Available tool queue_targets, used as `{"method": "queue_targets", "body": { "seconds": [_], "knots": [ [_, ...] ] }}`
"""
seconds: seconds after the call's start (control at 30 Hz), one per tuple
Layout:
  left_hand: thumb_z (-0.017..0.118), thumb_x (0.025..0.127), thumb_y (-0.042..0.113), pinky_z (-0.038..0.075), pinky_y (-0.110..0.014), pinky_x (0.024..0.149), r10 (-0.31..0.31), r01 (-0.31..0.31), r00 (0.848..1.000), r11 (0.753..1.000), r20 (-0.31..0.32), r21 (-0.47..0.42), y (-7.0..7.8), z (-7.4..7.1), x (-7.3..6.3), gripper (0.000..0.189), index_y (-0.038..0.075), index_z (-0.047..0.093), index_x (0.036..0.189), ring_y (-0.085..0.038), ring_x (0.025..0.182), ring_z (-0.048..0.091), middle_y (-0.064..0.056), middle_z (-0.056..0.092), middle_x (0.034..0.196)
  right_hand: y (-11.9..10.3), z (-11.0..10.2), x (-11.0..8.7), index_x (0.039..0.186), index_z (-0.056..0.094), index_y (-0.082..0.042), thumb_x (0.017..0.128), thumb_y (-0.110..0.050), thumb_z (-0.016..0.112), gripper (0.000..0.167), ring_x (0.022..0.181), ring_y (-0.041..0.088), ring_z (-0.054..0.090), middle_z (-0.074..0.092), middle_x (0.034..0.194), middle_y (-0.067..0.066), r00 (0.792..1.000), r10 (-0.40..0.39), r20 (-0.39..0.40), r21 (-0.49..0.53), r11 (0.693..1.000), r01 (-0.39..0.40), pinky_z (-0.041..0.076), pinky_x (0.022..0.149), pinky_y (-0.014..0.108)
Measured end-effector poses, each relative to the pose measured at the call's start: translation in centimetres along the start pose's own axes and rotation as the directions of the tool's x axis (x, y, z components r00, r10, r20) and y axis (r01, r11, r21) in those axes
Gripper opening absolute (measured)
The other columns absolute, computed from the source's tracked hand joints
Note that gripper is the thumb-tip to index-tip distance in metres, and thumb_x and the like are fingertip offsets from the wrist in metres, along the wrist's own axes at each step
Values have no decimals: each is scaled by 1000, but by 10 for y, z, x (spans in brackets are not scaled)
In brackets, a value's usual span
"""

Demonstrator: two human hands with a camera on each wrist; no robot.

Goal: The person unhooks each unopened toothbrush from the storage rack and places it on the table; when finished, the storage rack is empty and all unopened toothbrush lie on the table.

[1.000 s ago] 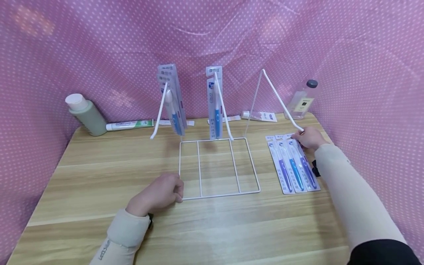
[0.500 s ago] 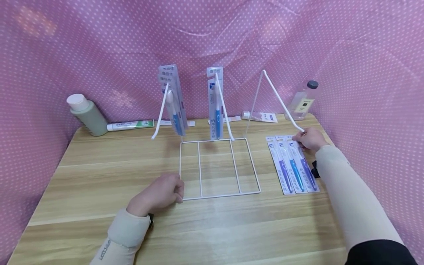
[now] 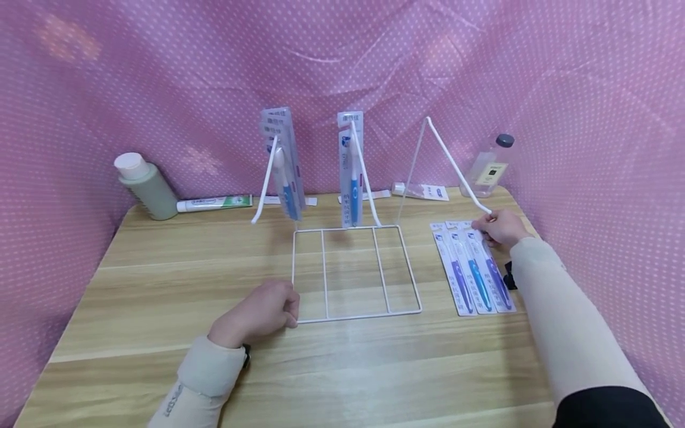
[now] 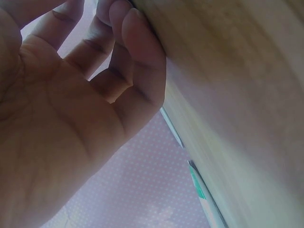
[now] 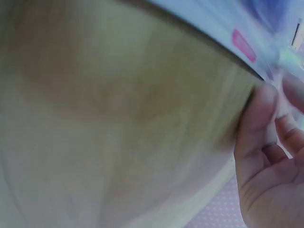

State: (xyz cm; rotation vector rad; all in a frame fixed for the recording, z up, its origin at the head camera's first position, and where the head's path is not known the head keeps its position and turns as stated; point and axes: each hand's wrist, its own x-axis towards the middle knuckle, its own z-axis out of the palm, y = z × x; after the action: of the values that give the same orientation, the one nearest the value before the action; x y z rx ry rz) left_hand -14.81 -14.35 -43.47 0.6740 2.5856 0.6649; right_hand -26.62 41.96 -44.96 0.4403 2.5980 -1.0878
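Note:
My left hand (image 3: 262, 312) grips the front left corner of a white wire display rack (image 3: 358, 317), its fingers curled at the wire close to the table. To the right of the rack, three packaged toothbrushes lie side by side: a purple one (image 3: 460, 285), a blue one (image 3: 478, 282) and another purple one (image 3: 495, 279). My right hand (image 3: 502, 228) pinches the top end of the rightmost purple package; the right wrist view shows thumb and finger at the package edge (image 5: 223, 42). Several packaged toothbrushes (image 3: 283, 178) hang on the left hook, and more (image 3: 351, 190) on the middle one.
The rack's right hook (image 3: 455, 160) is bare and its tip ends right by my right hand. Along the back edge are a green bottle (image 3: 152, 193), a toothpaste tube (image 3: 214, 203), another tube (image 3: 420, 191) and a clear bottle (image 3: 487, 172). Pink dotted cloth (image 3: 342, 47) surrounds the table.
The head view has shifted slightly, so everything sits a little lower and to the right. Both hands keep practically the same places and holds.

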Motion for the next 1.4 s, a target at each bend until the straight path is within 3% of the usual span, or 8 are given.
{"method": "queue_targets", "body": {
  "seconds": [0.2,0.3,0.47,0.57,0.77,1.13,1.2,1.4],
  "knots": [
    [83,87,5,47,-39,83,-10,11,1000,1000,25,-27,2,2,1,30,18,63,69,-17,82,54,4,58,80,-28,-11,-21,129,57,12,111,-27,54,43,76,14,64,69,94,10,986,-151,-77,13,988,153,60,69,32],
    [83,86,4,47,-38,82,-20,21,1000,999,23,-32,2,1,0,30,18,63,69,-16,81,54,4,59,80,-63,-7,-34,136,58,10,110,-27,57,45,78,10,67,72,104,12,949,-271,-163,50,958,283,61,70,28],
    [84,85,4,48,-38,81,-4,4,1000,1000,5,-24,0,0,0,30,18,63,68,-16,79,54,4,58,79,-125,14,-57,126,66,2,108,-34,61,41,86,7,68,71,101,-4,887,-409,-214,137,887,442,59,72,22],
    [85,84,5,48,-37,81,14,-14,1000,1000,2,-16,-2,0,1,31,18,63,67,-15,79,54,5,58,78,-152,32,-65,119,69,-2,108,-30,62,31,86,6,69,72,96,-12,856,-465,-224,274,813,513,60,75,23],
    [86,83,4,49,-36,81,37,-37,999,999,-5,-25,-3,1,0,31,18,63,66,-13,78,55,7,59,77,-192,63,-80,111,68,-10,107,-24,65,15,97,14,71,72,106,-1,818,-545,-185,618,583,528,60,86,28],
    [87,80,4,48,-30,75,101,-101,995,995,-26,-21,-6,-1,-4,32,18,62,66,-9,73,53,8,57,74,-256,87,-86,118,65,-3,108,-16,61,17,101,20,67,70,110,6,797,-510,-323,805,295,515,55,86,27],
    [87,80,4,48,-30,74,102,-102,994,995,-29,-21,-5,-1,-4,31,17,62,66,-10,73,53,8,57,74,-269,87,-88,118,66,-3,108,-16,61,17,100,19,67,71,109,6,808,-499,-313,832,266,487,53,83,26],
    [87,80,4,47,-30,74,89,-89,996,996,-29,-17,-5,-1,-4,32,18,62,66,-11,74,53,7,57,74,-293,91,-87,115,66,-3,107,-14,62,14,94,17,68,71,105,6,826,-486,-285,864,243,441,55,84,26]
  ]
}}
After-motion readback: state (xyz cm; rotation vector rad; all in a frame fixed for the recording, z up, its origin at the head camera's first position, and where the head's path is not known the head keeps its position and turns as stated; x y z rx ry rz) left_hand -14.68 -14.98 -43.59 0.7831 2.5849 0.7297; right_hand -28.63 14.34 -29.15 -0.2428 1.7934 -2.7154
